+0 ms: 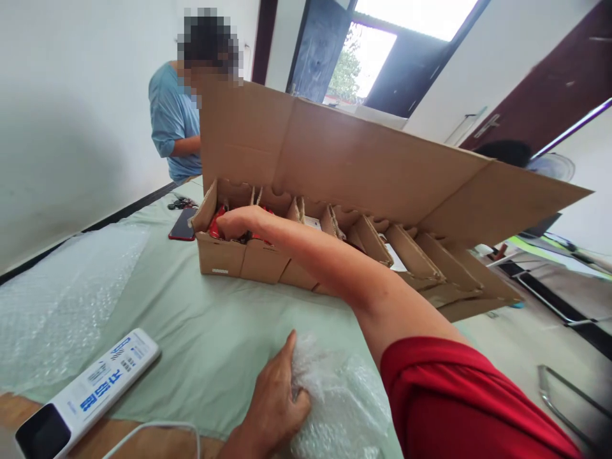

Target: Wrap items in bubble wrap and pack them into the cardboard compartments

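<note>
A long cardboard box [261, 258] with dividers stands on the cloth-covered table, its lid raised. My right hand [238, 223] reaches into the far-left compartment, fingers curled against a red, shiny item [217, 222]. The fingertips are partly hidden by the box wall. More red shows in the compartment beside it, behind my forearm. Near the front of the table, my left hand [275, 401] grips crumpled clear bubble wrap [339, 401] between thumb and fingers. White pieces with print [394, 255] lie in compartments farther right.
A white power bank [90, 395] with blue print lies at the lower left, near a white cable [157, 426]. Flat bubble wrap [62, 299] spreads behind it. A dark phone [183, 224] lies left of the box. Another person [174, 121] in blue stands behind the table.
</note>
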Demonstrator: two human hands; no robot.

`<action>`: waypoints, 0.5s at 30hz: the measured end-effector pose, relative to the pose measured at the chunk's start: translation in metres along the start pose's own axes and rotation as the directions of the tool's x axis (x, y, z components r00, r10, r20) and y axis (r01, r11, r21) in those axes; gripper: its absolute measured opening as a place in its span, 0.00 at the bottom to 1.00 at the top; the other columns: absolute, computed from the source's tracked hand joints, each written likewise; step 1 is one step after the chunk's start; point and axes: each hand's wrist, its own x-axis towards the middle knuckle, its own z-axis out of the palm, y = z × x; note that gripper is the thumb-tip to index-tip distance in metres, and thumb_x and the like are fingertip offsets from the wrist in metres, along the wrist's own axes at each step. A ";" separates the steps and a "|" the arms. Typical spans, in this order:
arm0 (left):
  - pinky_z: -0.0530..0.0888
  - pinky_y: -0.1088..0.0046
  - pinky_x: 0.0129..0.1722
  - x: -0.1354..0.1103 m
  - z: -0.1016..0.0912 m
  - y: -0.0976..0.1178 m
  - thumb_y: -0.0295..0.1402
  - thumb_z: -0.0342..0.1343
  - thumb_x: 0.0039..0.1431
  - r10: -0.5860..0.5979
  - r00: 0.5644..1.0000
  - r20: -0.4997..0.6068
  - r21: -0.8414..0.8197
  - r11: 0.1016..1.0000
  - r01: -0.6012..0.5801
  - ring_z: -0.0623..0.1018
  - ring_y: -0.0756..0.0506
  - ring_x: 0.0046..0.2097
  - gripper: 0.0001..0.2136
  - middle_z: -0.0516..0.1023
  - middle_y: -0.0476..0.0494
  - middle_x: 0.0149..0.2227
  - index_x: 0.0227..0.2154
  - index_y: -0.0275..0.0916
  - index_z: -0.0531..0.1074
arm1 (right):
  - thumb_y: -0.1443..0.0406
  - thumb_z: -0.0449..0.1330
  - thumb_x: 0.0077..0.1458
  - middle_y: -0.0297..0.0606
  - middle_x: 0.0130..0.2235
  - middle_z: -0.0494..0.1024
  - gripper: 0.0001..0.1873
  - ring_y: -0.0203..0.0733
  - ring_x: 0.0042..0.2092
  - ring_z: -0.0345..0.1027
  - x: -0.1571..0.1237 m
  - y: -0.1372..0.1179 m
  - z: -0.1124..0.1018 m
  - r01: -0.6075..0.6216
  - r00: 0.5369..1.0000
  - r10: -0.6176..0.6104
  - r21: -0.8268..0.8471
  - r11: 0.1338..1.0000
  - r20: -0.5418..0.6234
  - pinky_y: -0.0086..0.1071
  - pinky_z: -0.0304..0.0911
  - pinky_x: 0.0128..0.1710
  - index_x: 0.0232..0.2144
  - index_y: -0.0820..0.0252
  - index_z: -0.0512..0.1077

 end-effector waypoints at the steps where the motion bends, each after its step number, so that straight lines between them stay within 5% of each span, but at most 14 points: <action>1: 0.65 0.58 0.69 0.000 -0.001 0.001 0.27 0.52 0.48 -0.001 1.000 0.011 0.000 1.000 0.001 0.68 0.36 0.69 0.44 0.65 0.32 0.69 0.72 0.28 0.51 | 0.75 0.62 0.51 0.43 0.38 0.85 0.14 0.45 0.40 0.78 0.006 0.000 0.005 -0.013 1.000 0.013 -0.023 1.000 0.010 0.31 0.67 0.39 0.40 0.67 0.82; 5: 0.63 0.60 0.70 0.001 -0.001 0.002 0.27 0.53 0.48 0.017 1.000 0.022 0.003 1.000 -0.017 0.67 0.36 0.69 0.43 0.64 0.32 0.70 0.71 0.27 0.53 | 0.75 0.63 0.50 0.48 0.42 0.85 0.14 0.49 0.45 0.79 0.016 0.000 0.020 -0.053 0.998 0.049 -0.095 0.994 -0.036 0.32 0.68 0.42 0.41 0.67 0.82; 9: 0.66 0.58 0.68 0.002 0.003 -0.005 0.28 0.53 0.47 0.001 0.999 -0.035 -0.044 0.999 -0.002 0.70 0.35 0.67 0.45 0.66 0.31 0.69 0.72 0.30 0.51 | 0.74 0.60 0.54 0.47 0.44 0.84 0.13 0.49 0.47 0.77 -0.016 0.001 -0.002 -0.087 0.978 0.067 -0.094 0.992 -0.200 0.33 0.67 0.44 0.40 0.66 0.81; 11: 0.67 0.57 0.67 0.003 0.005 -0.008 0.29 0.54 0.46 -0.022 0.997 -0.074 -0.063 0.998 0.017 0.72 0.34 0.66 0.44 0.68 0.30 0.67 0.70 0.31 0.53 | 0.72 0.59 0.55 0.44 0.42 0.83 0.12 0.46 0.45 0.76 -0.061 0.004 -0.022 -0.117 0.900 0.100 -0.013 0.993 -0.425 0.34 0.66 0.44 0.39 0.65 0.81; 12: 0.68 0.56 0.66 0.004 0.005 -0.009 0.29 0.54 0.46 -0.030 0.996 -0.085 -0.072 0.997 0.024 0.72 0.34 0.65 0.43 0.69 0.30 0.66 0.69 0.31 0.55 | 0.71 0.58 0.57 0.42 0.40 0.82 0.12 0.43 0.44 0.75 -0.091 0.006 -0.028 -0.099 0.816 0.121 0.069 0.993 -0.565 0.34 0.65 0.45 0.39 0.65 0.81; 15: 0.70 0.55 0.64 0.002 0.002 -0.003 0.30 0.53 0.45 -0.038 0.994 -0.101 -0.129 0.991 0.025 0.76 0.35 0.61 0.37 0.75 0.32 0.61 0.63 0.34 0.62 | 0.64 0.58 0.60 0.35 0.36 0.79 0.12 0.37 0.39 0.71 -0.196 0.012 -0.012 0.108 0.634 0.205 0.347 0.932 -0.746 0.30 0.64 0.42 0.40 0.63 0.79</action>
